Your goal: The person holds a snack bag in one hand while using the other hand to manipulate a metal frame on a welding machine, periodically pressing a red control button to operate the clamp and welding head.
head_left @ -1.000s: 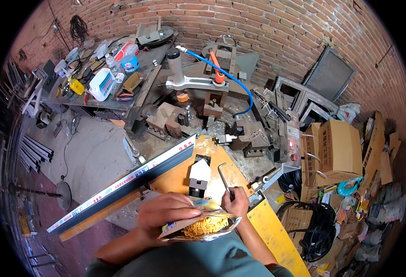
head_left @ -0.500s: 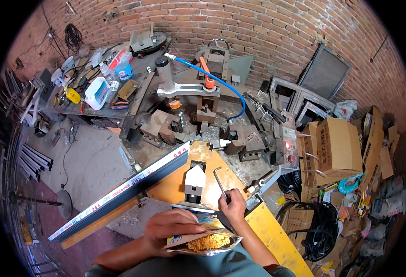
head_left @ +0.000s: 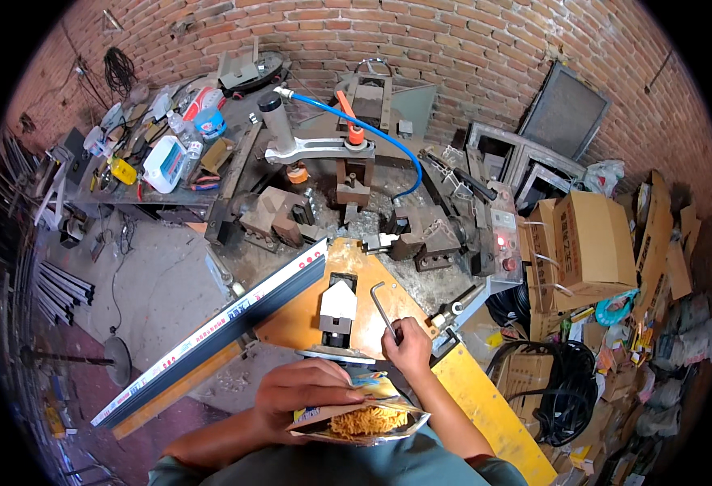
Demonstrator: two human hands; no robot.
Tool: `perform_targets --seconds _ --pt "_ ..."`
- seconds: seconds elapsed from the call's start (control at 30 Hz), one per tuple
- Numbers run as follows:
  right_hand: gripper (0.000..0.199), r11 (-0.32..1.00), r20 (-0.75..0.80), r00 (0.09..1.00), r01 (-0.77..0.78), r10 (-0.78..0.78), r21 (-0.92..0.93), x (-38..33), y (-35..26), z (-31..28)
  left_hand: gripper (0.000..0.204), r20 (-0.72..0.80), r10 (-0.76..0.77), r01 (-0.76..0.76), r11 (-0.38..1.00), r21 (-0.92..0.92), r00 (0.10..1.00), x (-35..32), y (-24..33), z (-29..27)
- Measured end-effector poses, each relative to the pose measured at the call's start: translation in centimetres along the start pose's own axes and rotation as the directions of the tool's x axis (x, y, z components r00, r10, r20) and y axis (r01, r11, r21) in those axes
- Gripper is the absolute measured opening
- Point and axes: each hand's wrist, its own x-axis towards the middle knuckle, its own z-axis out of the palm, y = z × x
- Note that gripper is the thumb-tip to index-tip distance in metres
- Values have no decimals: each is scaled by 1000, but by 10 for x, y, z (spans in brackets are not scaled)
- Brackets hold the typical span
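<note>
Low in front of my body, my left hand (head_left: 301, 395) is closed on the edge of an opened foil packet (head_left: 382, 387). Dry yellow instant noodles (head_left: 368, 421) show in its open mouth. My right hand (head_left: 409, 346) grips the lower end of a metal hex key (head_left: 382, 306), whose bent end points up and left. Both hands are at the near edge of an orange machine plate (head_left: 291, 312). On this plate, left of the hex key, stands a white-topped block (head_left: 339, 300) on a dark metal base.
A long dark profile with a white strip (head_left: 218, 332) lies slantwise at left. Beyond stands a machine with heavy metal blocks (head_left: 275, 215) and a blue hose (head_left: 400, 146). A cluttered bench (head_left: 234, 174) is far left; cardboard boxes (head_left: 599, 243) and black coils (head_left: 571, 389) are right.
The view has shifted slightly, moving the machine a little left and up in the picture. Both hands keep their holds on the packet and the hex key.
</note>
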Motion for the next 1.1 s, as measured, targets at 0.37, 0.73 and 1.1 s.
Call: perform_targets --seconds 0.37,0.73,1.1 --pt "18 1000 -40 999 17 -18 -25 3 -3 0 41 3 15 -15 1000 8 1000 -5 1 -1" --pt "19 1000 -18 1000 -19 19 -25 4 -5 -4 24 41 15 -12 997 -81 999 30 43 -7" --pt "18 996 21 996 -86 86 -4 3 -8 -5 21 213 354 -285 912 -295 911 63 66 -23"
